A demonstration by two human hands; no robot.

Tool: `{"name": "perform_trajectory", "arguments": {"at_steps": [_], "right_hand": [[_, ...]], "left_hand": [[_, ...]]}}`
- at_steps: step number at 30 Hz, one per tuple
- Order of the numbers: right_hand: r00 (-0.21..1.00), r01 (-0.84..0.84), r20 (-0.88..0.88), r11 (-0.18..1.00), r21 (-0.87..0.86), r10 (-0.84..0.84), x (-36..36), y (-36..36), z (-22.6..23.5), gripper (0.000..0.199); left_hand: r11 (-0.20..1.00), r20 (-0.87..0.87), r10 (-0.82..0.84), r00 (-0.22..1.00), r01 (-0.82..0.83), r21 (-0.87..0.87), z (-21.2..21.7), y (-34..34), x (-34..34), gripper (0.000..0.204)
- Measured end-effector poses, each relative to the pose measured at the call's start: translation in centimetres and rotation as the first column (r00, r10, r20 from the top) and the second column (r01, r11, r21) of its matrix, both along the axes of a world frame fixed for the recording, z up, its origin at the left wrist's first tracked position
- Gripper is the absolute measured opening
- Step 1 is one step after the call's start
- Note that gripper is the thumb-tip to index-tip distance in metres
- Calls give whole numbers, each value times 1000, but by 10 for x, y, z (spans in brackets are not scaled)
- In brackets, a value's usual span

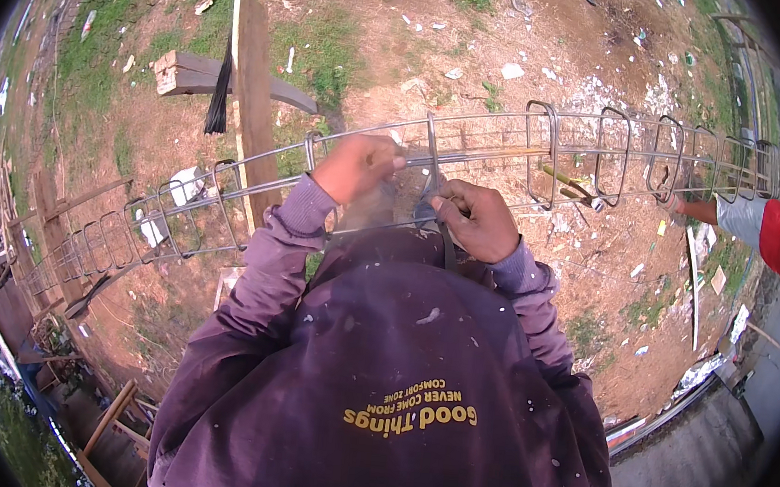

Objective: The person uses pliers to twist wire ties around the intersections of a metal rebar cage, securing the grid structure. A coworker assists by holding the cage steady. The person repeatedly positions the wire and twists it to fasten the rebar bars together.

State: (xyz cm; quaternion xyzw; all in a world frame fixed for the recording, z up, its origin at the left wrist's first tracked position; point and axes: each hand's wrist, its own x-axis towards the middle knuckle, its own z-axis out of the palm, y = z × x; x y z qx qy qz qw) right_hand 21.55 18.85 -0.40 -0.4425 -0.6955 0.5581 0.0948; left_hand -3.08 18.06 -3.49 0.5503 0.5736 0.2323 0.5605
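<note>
A long rebar cage (499, 158) of thin steel bars and square stirrups runs across in front of me at waist height. My left hand (359, 168) is over its bars, fingers curled together and partly blurred; anything in them cannot be made out. Close by on the right, my right hand (480, 222) is closed in a pinch near a stirrup (433, 141). What its fingertips hold is too small to tell. A hand tool with yellowish handles (569, 185) shows among the bars to the right.
An upright wooden plank (251, 92) and a beam (191, 75) stand left of my hands. A bundle of black wire (219, 94) hangs there. At the right, another person's hand (673, 209) is at the cage. Litter dots the dirt ground (379, 48).
</note>
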Motion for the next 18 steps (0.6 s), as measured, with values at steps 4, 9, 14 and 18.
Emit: {"name": "perform_trajectory", "arguments": {"at_steps": [4,9,14,18], "right_hand": [[982,-11,187,970,241,-35,-27,10,-9,19],[982,-164,49,959,-232,180,-43,41,-23,23],[966,180,10,648,-740,-257,-50,29,-28,20],[920,371,194,598,-711,-340,-60,25,-43,19]], "left_hand": [[939,-167,219,961,-162,303,-31,11,13,22],[967,-154,223,963,-199,161,-47,8,10,36],[935,-305,234,923,-128,332,-47,18,-20,35],[954,-348,179,920,-76,289,-60,40,-51,31]]}}
